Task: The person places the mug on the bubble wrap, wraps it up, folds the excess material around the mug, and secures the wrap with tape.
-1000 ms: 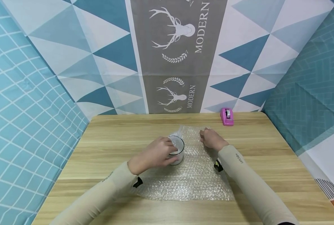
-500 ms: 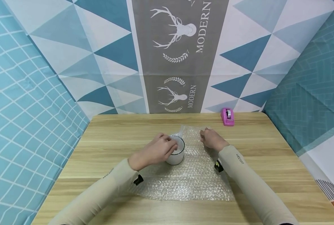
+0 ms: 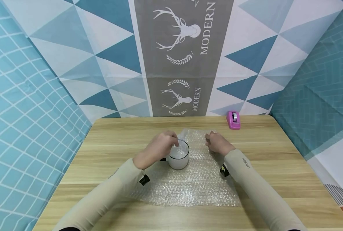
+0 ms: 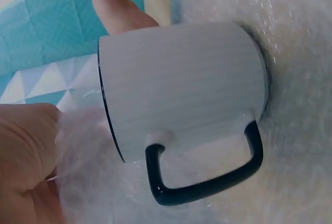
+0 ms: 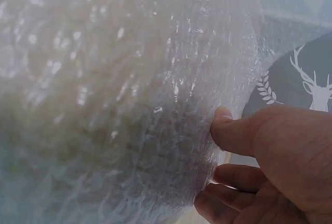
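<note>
A white enamel-style mug (image 3: 178, 162) with a dark rim stands upright on a sheet of bubble wrap (image 3: 189, 192). Its black handle (image 4: 207, 189) points to the left. My left hand (image 3: 160, 146) is at the mug's far left side, fingertips by the rim. In the left wrist view that hand pinches a raised edge of the wrap beside the mug's mouth; the fingertips are partly hidden. Over at the wrap's far right corner, my right hand (image 3: 217, 142) pinches the edge between thumb (image 5: 233, 130) and fingers.
A pink tape dispenser (image 3: 233, 120) sits at the back right of the wooden table (image 3: 125, 131). Patterned cloth walls (image 3: 183, 70) enclose the back and both sides of the table.
My left hand has shifted from over the mug's rim and side toward its far left, uncovering the mug's front and part of its handle. My right hand stays at the wrap's corner.
</note>
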The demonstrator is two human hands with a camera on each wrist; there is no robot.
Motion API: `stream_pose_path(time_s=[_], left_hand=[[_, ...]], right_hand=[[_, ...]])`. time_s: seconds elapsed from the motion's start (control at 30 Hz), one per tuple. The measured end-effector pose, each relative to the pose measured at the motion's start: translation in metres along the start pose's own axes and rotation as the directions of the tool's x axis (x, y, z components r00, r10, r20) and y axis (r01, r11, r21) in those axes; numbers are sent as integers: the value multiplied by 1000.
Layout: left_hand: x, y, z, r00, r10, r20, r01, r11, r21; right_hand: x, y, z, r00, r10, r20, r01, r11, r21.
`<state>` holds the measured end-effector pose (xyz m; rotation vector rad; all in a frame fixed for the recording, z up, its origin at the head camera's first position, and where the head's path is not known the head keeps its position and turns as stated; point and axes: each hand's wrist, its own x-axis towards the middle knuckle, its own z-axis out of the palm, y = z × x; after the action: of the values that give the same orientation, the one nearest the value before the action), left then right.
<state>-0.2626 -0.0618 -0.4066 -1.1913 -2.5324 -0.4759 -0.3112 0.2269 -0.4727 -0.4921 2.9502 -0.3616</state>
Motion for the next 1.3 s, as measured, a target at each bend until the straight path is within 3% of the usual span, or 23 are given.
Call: stream_pose_path(time_s=[0.13, 0.23, 0.33, 0.6, 1.0, 1.2, 1.3], left_hand=[[0, -2, 0, 992, -125, -6, 125, 992, 10], [1, -2, -1, 970, -243, 26, 242, 970, 19], [2, 0, -1, 955, -293, 47, 291, 956, 48], [6, 3, 1, 963, -248, 104, 241, 968, 75], [7, 1, 5, 972, -145, 186, 125, 986, 112], [8, 1, 6, 972, -134, 193, 113, 987, 114], [9, 1, 4, 964, -159, 213, 132, 982, 133]], right_hand=[[0, 1, 0, 1000, -1, 0, 1, 1000, -1], [1, 1, 1, 1000, -10, -12, 10, 1000, -3], [1, 1, 1, 999, -23, -27, 23, 1000, -9], [0, 2, 3, 998, -42, -50, 40, 999, -30], [0, 3, 6, 1000, -20, -17, 19, 998, -57], [1, 3, 7, 1000, -6, -15, 5, 999, -34], [0, 2, 5, 999, -31, -27, 31, 999, -17]])
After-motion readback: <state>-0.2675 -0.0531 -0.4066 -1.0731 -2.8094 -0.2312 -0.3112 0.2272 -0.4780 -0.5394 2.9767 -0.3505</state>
